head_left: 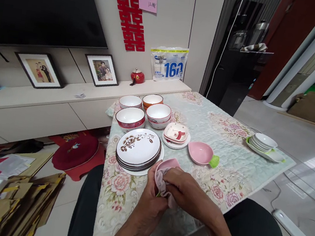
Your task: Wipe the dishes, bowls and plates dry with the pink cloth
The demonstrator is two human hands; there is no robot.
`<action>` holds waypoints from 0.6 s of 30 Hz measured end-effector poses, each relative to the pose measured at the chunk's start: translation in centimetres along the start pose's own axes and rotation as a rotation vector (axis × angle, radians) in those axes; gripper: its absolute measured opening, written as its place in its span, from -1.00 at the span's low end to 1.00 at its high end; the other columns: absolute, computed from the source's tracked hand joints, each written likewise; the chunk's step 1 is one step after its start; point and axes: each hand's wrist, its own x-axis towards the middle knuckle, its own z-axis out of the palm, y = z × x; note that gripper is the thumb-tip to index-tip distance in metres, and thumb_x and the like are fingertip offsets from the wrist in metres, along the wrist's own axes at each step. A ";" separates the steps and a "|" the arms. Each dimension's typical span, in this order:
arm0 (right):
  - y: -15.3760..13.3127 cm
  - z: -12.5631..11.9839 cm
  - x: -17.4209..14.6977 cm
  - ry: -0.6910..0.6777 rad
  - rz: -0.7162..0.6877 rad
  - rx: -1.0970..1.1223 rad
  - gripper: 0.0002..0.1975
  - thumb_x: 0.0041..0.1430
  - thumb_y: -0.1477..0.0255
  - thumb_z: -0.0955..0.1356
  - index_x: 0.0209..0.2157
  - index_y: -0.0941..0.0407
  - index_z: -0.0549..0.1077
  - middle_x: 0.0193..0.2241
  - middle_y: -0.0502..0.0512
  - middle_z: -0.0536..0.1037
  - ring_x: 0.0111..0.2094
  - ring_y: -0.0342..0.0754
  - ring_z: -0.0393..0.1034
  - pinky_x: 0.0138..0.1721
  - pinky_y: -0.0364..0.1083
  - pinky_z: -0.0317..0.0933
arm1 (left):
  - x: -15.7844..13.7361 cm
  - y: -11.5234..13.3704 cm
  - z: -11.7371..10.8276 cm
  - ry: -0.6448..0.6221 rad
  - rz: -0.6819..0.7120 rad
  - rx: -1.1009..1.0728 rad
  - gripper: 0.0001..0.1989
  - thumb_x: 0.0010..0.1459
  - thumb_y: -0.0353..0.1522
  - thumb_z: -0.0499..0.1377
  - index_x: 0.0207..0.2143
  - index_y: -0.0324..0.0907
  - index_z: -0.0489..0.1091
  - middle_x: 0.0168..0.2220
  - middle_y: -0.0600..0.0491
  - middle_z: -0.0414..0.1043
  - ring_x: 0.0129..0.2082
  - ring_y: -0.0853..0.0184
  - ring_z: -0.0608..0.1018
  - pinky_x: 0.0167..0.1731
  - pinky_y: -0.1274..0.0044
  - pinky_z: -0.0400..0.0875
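Note:
My left hand [152,200] is wrapped round a small pink bowl [173,162], tilted up near the table's front edge; a bit of green shows by its lower side. With my right hand [184,185] I press a pale, greyish-pink cloth [161,179] into the bowl, fingers closed on it. A matching pink strawberry-shaped dish [200,153] with a green leaf handle lies just beyond. Left of my hands sits a stack of white plates [139,147] with dark rims and a brown flower pattern. Small square dishes [176,132] with a cartoon print rest on white plates behind.
Stacked bowls [130,117] stand at the table's far left. Small white dishes [265,141] sit on a green-edged dish at the right corner of the flowered tablecloth [227,126]. A red stool [75,151] and flattened cardboard [18,203] are on the left floor; a power strip [291,228] lies right.

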 end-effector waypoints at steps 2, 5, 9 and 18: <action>0.0 0.1 -0.3 -0.022 0.014 -0.180 -0.77 0.20 0.71 0.28 -0.36 0.11 0.44 -0.29 0.04 0.51 -0.24 -0.02 0.32 -0.22 -0.07 0.15 | 0.2 -0.1 0.0 -0.034 0.000 -0.026 0.00 -0.35 -0.68 0.14 0.23 0.02 0.21 0.07 0.01 0.49 0.03 0.20 0.52 -0.08 0.51 0.39; -0.1 0.8 -0.3 0.056 0.099 -0.479 -0.75 0.16 0.72 0.30 -0.34 0.09 0.48 -0.26 0.12 0.52 -0.18 0.10 0.30 -0.25 0.00 0.11 | 0.3 0.0 0.3 -0.030 -0.018 -0.030 0.00 -0.36 -0.69 0.10 0.23 0.01 0.23 0.04 0.05 0.50 -0.15 0.32 0.54 -0.27 0.60 0.37; 0.1 1.2 0.2 0.330 0.212 -0.646 -0.79 0.13 0.71 0.31 -0.33 0.14 0.48 -0.32 0.20 0.46 -0.26 0.13 0.23 -0.28 0.03 0.14 | 0.3 0.2 0.6 0.047 -0.093 -0.013 0.00 -0.31 -0.68 0.13 0.26 0.04 0.17 -0.05 0.07 0.53 -0.32 0.39 0.53 -0.39 0.60 0.35; -0.4 -0.2 -0.1 0.320 -0.252 -0.411 -0.63 0.28 0.62 0.30 0.10 0.12 0.40 0.05 0.20 0.51 0.06 0.14 0.27 0.03 0.12 0.18 | 0.3 -0.4 0.9 0.089 -0.088 0.178 -0.52 -0.24 -0.52 0.36 -0.16 -0.19 0.47 -0.26 0.00 0.55 -0.23 0.18 0.57 -0.33 0.48 0.45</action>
